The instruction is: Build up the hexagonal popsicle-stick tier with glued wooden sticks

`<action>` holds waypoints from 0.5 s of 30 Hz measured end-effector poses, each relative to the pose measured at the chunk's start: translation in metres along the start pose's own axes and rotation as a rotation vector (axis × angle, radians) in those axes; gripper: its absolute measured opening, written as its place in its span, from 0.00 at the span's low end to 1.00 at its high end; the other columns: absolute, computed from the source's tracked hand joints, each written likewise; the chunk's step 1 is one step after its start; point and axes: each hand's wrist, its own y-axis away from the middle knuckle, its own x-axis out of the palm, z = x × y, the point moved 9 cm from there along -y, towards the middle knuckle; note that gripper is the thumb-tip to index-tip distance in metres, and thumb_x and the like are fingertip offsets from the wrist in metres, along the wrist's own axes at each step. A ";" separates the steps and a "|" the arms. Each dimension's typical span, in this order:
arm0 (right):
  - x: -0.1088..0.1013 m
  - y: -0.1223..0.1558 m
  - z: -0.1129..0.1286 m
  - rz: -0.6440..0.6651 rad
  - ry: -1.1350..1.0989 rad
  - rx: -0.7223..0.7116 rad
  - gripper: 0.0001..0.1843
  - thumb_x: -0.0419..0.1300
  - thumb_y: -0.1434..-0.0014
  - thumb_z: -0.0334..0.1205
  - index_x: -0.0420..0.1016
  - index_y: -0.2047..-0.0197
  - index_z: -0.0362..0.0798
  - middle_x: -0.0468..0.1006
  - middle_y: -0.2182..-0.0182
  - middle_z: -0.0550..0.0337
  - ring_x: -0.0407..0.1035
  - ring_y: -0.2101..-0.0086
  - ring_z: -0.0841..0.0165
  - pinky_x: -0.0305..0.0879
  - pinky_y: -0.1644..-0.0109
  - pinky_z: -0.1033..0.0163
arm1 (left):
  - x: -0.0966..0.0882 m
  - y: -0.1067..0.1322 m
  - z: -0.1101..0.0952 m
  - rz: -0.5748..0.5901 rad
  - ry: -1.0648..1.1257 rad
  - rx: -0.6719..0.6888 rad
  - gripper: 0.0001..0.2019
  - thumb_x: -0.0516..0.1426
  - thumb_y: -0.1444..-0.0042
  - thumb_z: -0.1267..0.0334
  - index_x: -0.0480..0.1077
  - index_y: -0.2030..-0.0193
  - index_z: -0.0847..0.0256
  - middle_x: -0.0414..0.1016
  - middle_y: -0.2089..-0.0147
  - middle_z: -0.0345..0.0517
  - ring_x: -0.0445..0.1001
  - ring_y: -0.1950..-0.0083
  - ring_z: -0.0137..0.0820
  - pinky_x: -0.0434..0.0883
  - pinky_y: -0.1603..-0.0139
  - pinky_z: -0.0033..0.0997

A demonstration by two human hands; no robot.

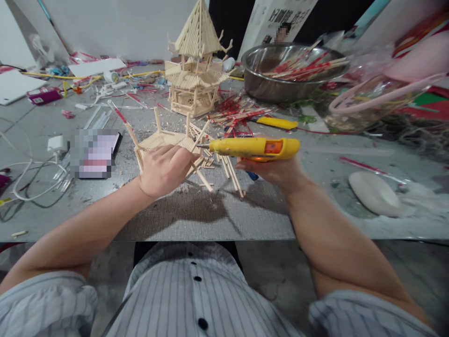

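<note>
Grey bench (196,220), littered with offcuts. Near edge, centre: left hand (163,171), closed around a thin stick on a half-built stick frame (164,139), seemingly steadying the joint. Just right of it: right hand (270,169), gripping a yellow glue gun (256,147) held level, nozzle aimed at that joint. Loose sticks (231,175) lie beneath the gun, within reach. Toward the far edge: finished pagoda model (196,65), centre; steel bowl (256,84) holding more sticks, far right.

We are seeing bright overhead light throwing soft shadows onto the table (245,220), while the edges are bending and the pink-rimmed basket (379,100) is blurring.
</note>
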 end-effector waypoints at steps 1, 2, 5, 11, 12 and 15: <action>0.000 0.000 0.000 -0.004 0.006 0.001 0.19 0.74 0.65 0.43 0.70 0.73 0.53 0.70 0.77 0.66 0.70 0.73 0.69 0.73 0.67 0.59 | 0.000 0.000 0.000 0.002 -0.004 -0.002 0.14 0.54 0.41 0.65 0.62 0.78 0.60 0.66 0.84 0.36 0.63 0.83 0.21 0.55 0.81 0.24; 0.000 0.000 0.001 -0.010 0.007 0.004 0.19 0.74 0.66 0.43 0.70 0.73 0.53 0.70 0.77 0.67 0.69 0.73 0.69 0.73 0.67 0.58 | 0.001 0.000 0.000 0.004 -0.006 -0.004 0.14 0.54 0.41 0.65 0.62 0.78 0.60 0.66 0.84 0.36 0.63 0.82 0.21 0.55 0.81 0.25; -0.001 0.000 0.004 -0.036 -0.005 0.014 0.19 0.74 0.67 0.42 0.70 0.74 0.52 0.70 0.78 0.67 0.68 0.76 0.70 0.73 0.68 0.59 | 0.002 0.002 0.001 0.017 0.000 -0.008 0.13 0.53 0.41 0.64 0.63 0.77 0.60 0.66 0.83 0.37 0.63 0.82 0.22 0.55 0.80 0.26; 0.001 0.000 0.009 -0.012 0.003 0.008 0.18 0.75 0.67 0.41 0.70 0.75 0.52 0.70 0.77 0.65 0.69 0.74 0.69 0.74 0.67 0.58 | 0.003 0.002 0.001 0.024 -0.030 -0.009 0.15 0.52 0.40 0.63 0.62 0.78 0.59 0.67 0.84 0.36 0.63 0.82 0.21 0.55 0.80 0.25; 0.001 0.000 0.008 -0.016 0.001 0.005 0.18 0.75 0.67 0.41 0.70 0.74 0.52 0.70 0.77 0.66 0.69 0.74 0.69 0.74 0.67 0.58 | 0.002 0.001 0.001 0.019 -0.024 -0.007 0.15 0.52 0.40 0.64 0.62 0.78 0.59 0.67 0.84 0.36 0.63 0.82 0.21 0.55 0.80 0.25; -0.001 0.001 0.006 -0.038 0.006 0.000 0.19 0.75 0.67 0.41 0.70 0.74 0.52 0.70 0.78 0.66 0.68 0.74 0.69 0.74 0.67 0.59 | 0.002 0.001 0.001 0.017 -0.007 -0.008 0.14 0.53 0.41 0.65 0.62 0.78 0.59 0.67 0.84 0.36 0.64 0.82 0.21 0.56 0.81 0.25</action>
